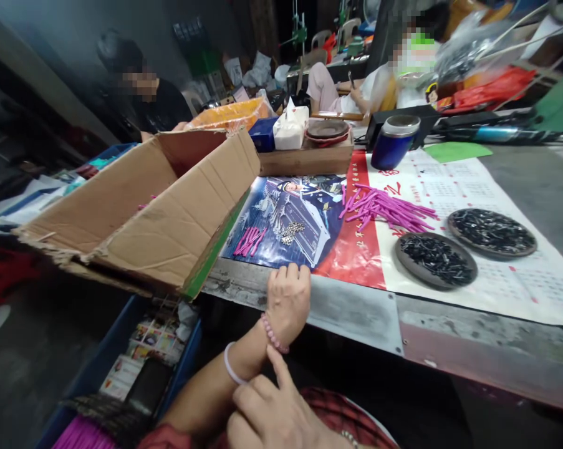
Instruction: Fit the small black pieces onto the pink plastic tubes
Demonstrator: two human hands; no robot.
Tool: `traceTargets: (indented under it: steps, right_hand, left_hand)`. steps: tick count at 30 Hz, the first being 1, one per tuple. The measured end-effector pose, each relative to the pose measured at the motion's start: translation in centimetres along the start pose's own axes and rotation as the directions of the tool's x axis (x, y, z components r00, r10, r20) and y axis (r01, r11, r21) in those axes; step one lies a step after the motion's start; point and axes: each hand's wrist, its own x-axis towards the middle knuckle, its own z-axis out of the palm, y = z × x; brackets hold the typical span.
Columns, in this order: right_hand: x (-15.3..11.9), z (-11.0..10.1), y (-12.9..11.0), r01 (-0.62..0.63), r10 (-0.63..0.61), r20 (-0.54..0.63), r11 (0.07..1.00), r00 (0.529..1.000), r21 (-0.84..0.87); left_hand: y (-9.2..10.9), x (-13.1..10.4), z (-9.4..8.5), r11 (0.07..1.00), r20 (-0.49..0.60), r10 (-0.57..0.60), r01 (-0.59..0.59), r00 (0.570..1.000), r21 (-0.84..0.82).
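Pink round beads form one bracelet (275,337) on the wrist of the left hand (289,296); the right hand (276,408) points there, index finger outstretched, its other fingers bent. The left fingers curl at the metal edge of the bench (356,321); whether either hand grips anything cannot be told. Smooth magenta sticks lie in two piles, one large pile (388,210), one small pile (250,242) near a patch of tiny beads (292,232). Two shallow round dishes, a nearer dish (434,260) and a farther dish (491,232), hold dark slivers. One torn cardboard box (187,224) blocks the bench's left.
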Motion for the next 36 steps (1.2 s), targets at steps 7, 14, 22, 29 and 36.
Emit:
traceTargets:
  steps: [7,14,22,29,36]
  right_hand:
    - [-0.7,0.6,0.2,0.026,-0.026,-0.031,1.0,0.999,0.009]
    - [-1.8,2.6,0.4,-0.048,0.052,-0.046,0.995,0.998,0.089]
    - [-2.8,3.0,1.6,-0.037,0.016,0.126,0.984,0.992,0.172]
    - [-0.2,-4.9,4.4,-0.131,0.034,0.238,0.904,0.971,0.406]
    - [-1.4,-15.0,9.6,-0.535,0.552,-0.023,0.818,0.834,0.211]
  left_hand:
    - [-0.1,-0.7,0.5,1.0,-0.016,-0.006,0.006,1.0,0.006]
    - [-0.2,-0.7,0.9,1.0,-0.034,0.001,-0.001,0.999,0.004]
    - [-0.1,-0.6,1.0,1.0,-0.03,0.007,-0.008,1.0,-0.02]
    - [-1.4,0.2,0.3,0.981,-0.031,0.057,-0.062,0.998,-0.184]
    - [-2.8,6.5,-0.4,0.867,-0.003,0.161,-0.143,0.987,-0.477]
